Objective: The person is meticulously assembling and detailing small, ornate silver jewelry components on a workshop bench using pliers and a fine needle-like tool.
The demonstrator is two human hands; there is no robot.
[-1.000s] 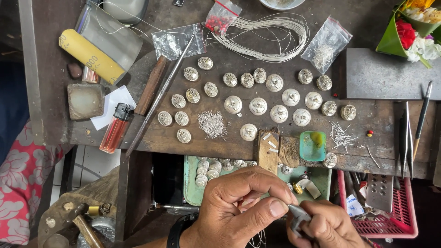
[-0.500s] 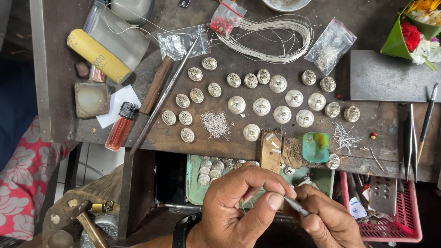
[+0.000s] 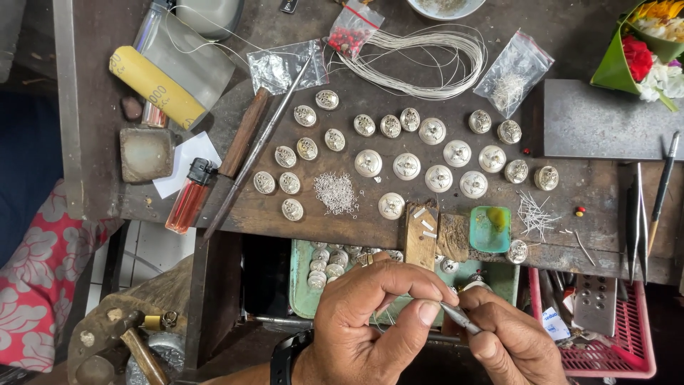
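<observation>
My left hand (image 3: 374,324) is at the bottom centre, thumb and forefinger pinched together on something too small to make out. My right hand (image 3: 509,342) sits beside it and grips a thin metal tool (image 3: 459,318) whose tip meets the left fingertips. Both hands hover over a green tray (image 3: 303,281) holding round silver pieces. On the wooden bench above lie several round silver ornaments (image 3: 407,165) in rows, a pile of tiny silver bits (image 3: 335,192) and a scatter of short wire pieces (image 3: 533,212).
A coil of silver wire (image 3: 420,64), small plastic bags (image 3: 513,75), a red lighter (image 3: 187,196), a yellow sandpaper roll (image 3: 153,85) and a long file (image 3: 256,150) lie on the bench. A red basket (image 3: 595,335) sits lower right, tweezers (image 3: 636,214) at right, flowers (image 3: 652,46) top right.
Both hands have shifted slightly up and to the right; the tool tip stays against the left fingertips. The view has drifted a little.
</observation>
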